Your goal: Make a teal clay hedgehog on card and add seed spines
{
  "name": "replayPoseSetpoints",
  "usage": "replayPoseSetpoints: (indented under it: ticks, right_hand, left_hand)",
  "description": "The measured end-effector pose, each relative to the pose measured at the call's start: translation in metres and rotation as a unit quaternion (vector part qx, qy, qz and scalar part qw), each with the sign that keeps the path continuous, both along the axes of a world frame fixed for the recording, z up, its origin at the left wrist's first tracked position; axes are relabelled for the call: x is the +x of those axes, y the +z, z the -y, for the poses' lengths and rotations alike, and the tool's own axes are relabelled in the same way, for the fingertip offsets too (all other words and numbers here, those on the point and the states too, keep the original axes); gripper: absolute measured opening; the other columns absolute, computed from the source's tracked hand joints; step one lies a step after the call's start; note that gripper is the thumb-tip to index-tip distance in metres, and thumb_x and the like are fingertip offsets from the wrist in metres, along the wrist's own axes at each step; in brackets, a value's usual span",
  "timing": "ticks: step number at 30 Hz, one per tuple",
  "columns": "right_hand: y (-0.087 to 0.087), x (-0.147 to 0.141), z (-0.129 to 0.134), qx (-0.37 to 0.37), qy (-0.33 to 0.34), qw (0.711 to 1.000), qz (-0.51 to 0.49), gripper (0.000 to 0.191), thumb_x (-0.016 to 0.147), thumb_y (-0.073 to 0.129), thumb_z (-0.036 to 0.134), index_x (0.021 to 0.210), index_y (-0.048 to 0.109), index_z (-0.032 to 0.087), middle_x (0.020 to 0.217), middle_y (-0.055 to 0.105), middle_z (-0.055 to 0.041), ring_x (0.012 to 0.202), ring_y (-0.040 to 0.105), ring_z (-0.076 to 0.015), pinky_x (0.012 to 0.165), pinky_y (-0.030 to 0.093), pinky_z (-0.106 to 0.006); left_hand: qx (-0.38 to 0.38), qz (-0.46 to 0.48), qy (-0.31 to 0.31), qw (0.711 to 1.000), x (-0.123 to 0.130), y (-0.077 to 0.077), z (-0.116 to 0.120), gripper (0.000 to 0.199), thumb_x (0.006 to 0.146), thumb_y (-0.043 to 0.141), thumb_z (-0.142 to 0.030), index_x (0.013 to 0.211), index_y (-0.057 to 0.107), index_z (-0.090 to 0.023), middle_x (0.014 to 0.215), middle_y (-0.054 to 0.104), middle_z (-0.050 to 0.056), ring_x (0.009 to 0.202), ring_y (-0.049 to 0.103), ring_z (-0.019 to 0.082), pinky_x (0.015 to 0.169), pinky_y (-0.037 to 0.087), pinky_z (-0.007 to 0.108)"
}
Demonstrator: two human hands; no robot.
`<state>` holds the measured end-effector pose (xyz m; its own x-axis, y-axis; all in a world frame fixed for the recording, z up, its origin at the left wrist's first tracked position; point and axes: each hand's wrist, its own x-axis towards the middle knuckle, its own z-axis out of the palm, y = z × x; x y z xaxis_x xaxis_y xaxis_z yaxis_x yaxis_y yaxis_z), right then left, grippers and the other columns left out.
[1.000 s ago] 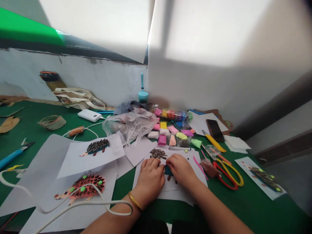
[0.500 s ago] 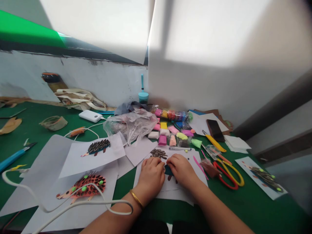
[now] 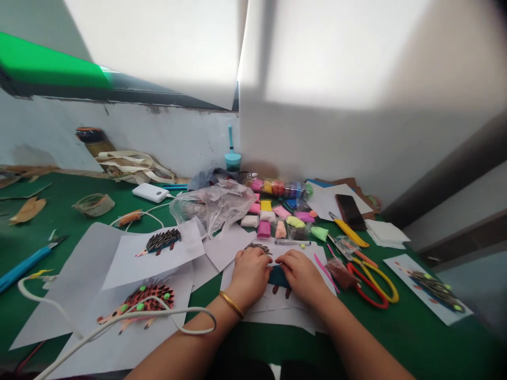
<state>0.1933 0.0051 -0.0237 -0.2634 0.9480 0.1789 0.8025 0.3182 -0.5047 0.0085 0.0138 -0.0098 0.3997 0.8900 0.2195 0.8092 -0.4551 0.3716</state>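
Observation:
A flat dark blue clay shape point(image 3: 279, 275) with short brown legs lies on white paper point(image 3: 269, 315), in the gap between my two hands. My left hand point(image 3: 250, 275), with a gold bangle at the wrist, rests at its left edge with the fingers curled. From the other side my right hand point(image 3: 300, 274) reaches the shape, its fingers bent and drawn together. Whatever the fingertips may hold is hidden or too small to name. Just beyond my left hand is a pile of striped sunflower seeds point(image 3: 259, 246), partly covered.
Wrapped clay packets point(image 3: 264, 229) and a pen point(image 3: 292, 243) lie beyond the hands. Scissors point(image 3: 372, 282), a yellow cutter point(image 3: 350, 233) and a phone point(image 3: 350, 211) are on the right. Hedgehog pictures point(image 3: 163, 240) lie left, crossed by a white cable point(image 3: 130, 318).
My hands have moved slightly apart at the fingertips, so more of the blue clay shows between them. My left hand covers more of the seed pile. The view has shifted a little.

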Motion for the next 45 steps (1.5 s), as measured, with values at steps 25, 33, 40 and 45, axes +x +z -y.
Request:
replayPoseSetpoints:
  ticks: [25, 33, 40, 45]
  right_hand:
    - [0.000, -0.005, 0.028, 0.060, 0.033, 0.993, 0.101, 0.034, 0.080, 0.060, 0.014, 0.106, 0.073, 0.030, 0.092, 0.058, -0.0043, 0.090, 0.048, -0.0212, 0.080, 0.032, -0.034]
    - [0.000, -0.010, 0.029, 0.075, 0.044, 0.984, 0.154, 0.029, 0.084, 0.062, 0.019, 0.110, 0.070, 0.029, 0.093, 0.059, -0.0056, 0.090, 0.047, -0.0224, 0.079, 0.030, -0.035]
    - [0.000, -0.010, 0.030, 0.082, 0.046, 0.984, 0.153, 0.030, 0.085, 0.060, 0.017, 0.111, 0.070, 0.029, 0.092, 0.059, -0.0059, 0.089, 0.046, -0.0221, 0.078, 0.030, -0.035]
    - [0.000, -0.009, 0.031, 0.074, 0.053, 0.986, 0.139, 0.031, 0.085, 0.060, 0.017, 0.111, 0.070, 0.030, 0.092, 0.059, -0.0054, 0.088, 0.047, -0.0221, 0.078, 0.030, -0.035]
  left_hand:
    - [-0.011, 0.019, -0.009, 1.000, -0.001, -0.005, -0.004, 0.013, 0.085, 0.064, -0.019, 0.082, 0.073, -0.027, 0.096, 0.065, 0.001, 0.096, 0.056, 0.021, 0.084, 0.035, 0.038]
    - [-0.009, 0.018, -0.011, 1.000, -0.003, -0.007, -0.006, 0.011, 0.084, 0.066, -0.020, 0.082, 0.074, -0.028, 0.095, 0.065, 0.000, 0.095, 0.056, 0.020, 0.083, 0.034, 0.038]
    - [-0.008, 0.016, -0.012, 1.000, -0.003, -0.008, -0.006, 0.010, 0.085, 0.066, -0.022, 0.083, 0.074, -0.027, 0.096, 0.065, 0.001, 0.096, 0.056, 0.020, 0.083, 0.034, 0.038]
    - [-0.012, 0.020, -0.009, 1.000, -0.004, -0.007, -0.005, 0.011, 0.085, 0.065, -0.021, 0.081, 0.074, -0.028, 0.095, 0.065, 0.001, 0.095, 0.056, 0.020, 0.084, 0.034, 0.038]
